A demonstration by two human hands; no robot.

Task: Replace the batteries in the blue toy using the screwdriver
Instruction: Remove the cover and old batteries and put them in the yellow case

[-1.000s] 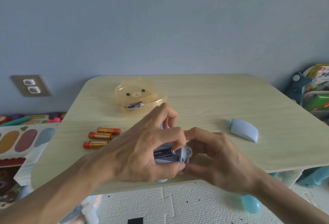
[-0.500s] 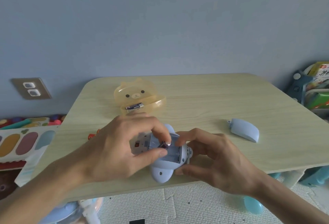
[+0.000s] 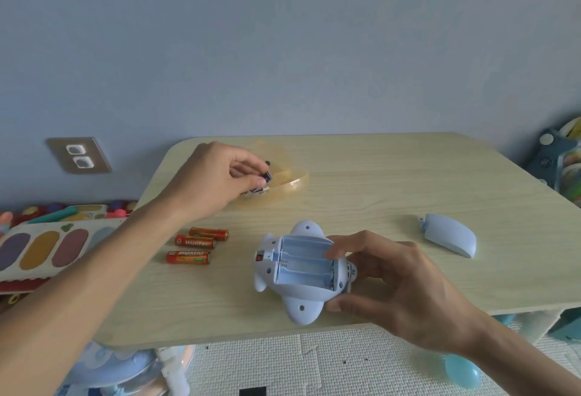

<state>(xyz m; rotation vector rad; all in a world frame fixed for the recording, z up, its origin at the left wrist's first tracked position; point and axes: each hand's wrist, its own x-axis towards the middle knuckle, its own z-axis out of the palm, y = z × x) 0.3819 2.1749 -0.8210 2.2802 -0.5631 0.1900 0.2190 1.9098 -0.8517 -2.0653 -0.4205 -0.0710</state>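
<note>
1. Fingers (image 3: 248,161) of the left hand (image 3: 207,182) pinch a dark battery (image 3: 268,176) by one end, over the open yellow bear-shaped case (image 3: 292,183) near the far left corner of the surface (image 3: 393,182). So thin a hold could let it slip, strike the case rim and roll toward the left edge.
2. Fingers (image 3: 338,251) of the right hand (image 3: 396,288) curl round one end of the blue toy (image 3: 298,266), which lies underside up near the front edge, its battery bay open and empty. If that grip loosens while cells are pressed in, the toy could skid off the front edge.
3. Three orange batteries (image 3: 198,243) lie loose to the left of the toy, apart from the case. Being round, they may roll if the left forearm brushes them. Seating one the wrong way round would probably leave the toy dead.
4. A blue cover (image 3: 449,238) rests toward the right edge. No screwdriver or screw shows, so a small screw may be easy to lose.
</note>
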